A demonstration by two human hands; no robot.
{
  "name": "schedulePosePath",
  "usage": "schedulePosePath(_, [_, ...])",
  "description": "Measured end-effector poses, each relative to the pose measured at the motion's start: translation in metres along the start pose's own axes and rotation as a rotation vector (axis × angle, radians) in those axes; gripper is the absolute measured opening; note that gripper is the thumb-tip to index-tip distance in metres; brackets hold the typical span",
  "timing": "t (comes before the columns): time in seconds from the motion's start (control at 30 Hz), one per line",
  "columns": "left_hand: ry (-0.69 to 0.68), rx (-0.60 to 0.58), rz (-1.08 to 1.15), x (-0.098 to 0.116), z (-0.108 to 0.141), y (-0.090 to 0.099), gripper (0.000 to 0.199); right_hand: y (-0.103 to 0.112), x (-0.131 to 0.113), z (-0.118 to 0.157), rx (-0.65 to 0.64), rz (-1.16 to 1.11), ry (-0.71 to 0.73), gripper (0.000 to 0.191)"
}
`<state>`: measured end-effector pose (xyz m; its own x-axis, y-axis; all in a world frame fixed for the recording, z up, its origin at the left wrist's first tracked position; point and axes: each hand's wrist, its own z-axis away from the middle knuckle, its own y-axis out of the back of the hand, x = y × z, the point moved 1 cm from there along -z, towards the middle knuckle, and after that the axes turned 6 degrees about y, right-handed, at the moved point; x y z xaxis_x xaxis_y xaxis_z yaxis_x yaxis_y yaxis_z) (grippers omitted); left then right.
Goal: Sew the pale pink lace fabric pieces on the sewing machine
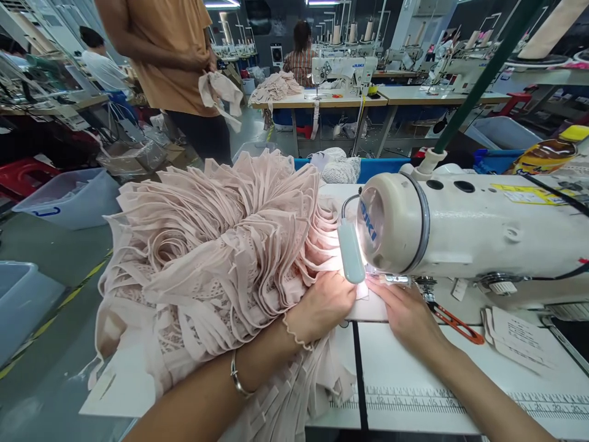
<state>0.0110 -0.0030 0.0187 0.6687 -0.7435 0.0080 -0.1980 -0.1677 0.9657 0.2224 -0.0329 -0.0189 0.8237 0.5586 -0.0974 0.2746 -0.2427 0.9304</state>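
Note:
A white sewing machine (pixel 460 215) stands on the right, its head over a brightly lit needle area. My left hand (pixel 329 304) is closed on the edge of pale pink fabric (pixel 362 292) just left of the needle area; its fingertips are partly hidden by the grey-green lamp (pixel 351 252). On the other side, my right hand (pixel 407 310) lies with fingers stretched out, their tips touching the fabric under the machine head. A big heap of pale pink lace-trimmed garment pieces (pixel 221 239) fills the table left of the machine, and more of it hangs below my left forearm.
An orange-handled tool (pixel 460 325) and paper slips (pixel 515 337) lie right of my right hand. A printed ruler (pixel 414 400) runs along the front edge. A person (pixel 161 67) holding fabric stands beyond the heap. Plastic bins (pixel 73 199) sit on the left floor.

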Motion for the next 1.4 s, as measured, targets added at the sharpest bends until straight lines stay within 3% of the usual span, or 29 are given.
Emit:
schedulePosePath(0.2, [0.099,-0.025,0.088,-0.003,0.000,0.005,0.011,0.004,-0.003,-0.003,0.145,0.048,0.078,0.045])
schedulePosePath(0.37, [-0.022,-0.016,0.108,-0.002,0.004,0.002,0.017,0.011,-0.012,-0.007,0.254,0.119,0.200,0.014])
schedulePosePath(0.43, [-0.079,-0.020,0.133,-0.001,0.005,0.000,0.022,0.015,-0.016,-0.008,0.277,0.139,0.231,0.011])
schedulePosePath(0.63, [-0.106,-0.009,0.067,0.004,0.004,-0.002,0.027,0.015,-0.027,-0.012,0.287,0.215,0.254,0.012])
schedulePosePath(0.77, [-0.124,0.001,0.066,0.007,0.001,-0.004,0.032,0.009,-0.034,-0.015,0.259,0.294,0.235,0.025])
schedulePosePath(0.97, [-0.145,0.016,0.034,0.008,0.001,-0.008,0.030,0.011,-0.029,-0.016,0.364,0.014,0.097,0.021])
schedulePosePath(1.1, [-0.111,-0.004,0.049,0.005,0.003,-0.010,0.027,0.019,-0.023,-0.012,0.354,-0.079,0.156,0.016])
schedulePosePath(1.4, [-0.081,-0.016,0.101,0.005,0.002,-0.013,0.024,0.023,-0.017,-0.006,0.285,-0.082,0.248,0.035])
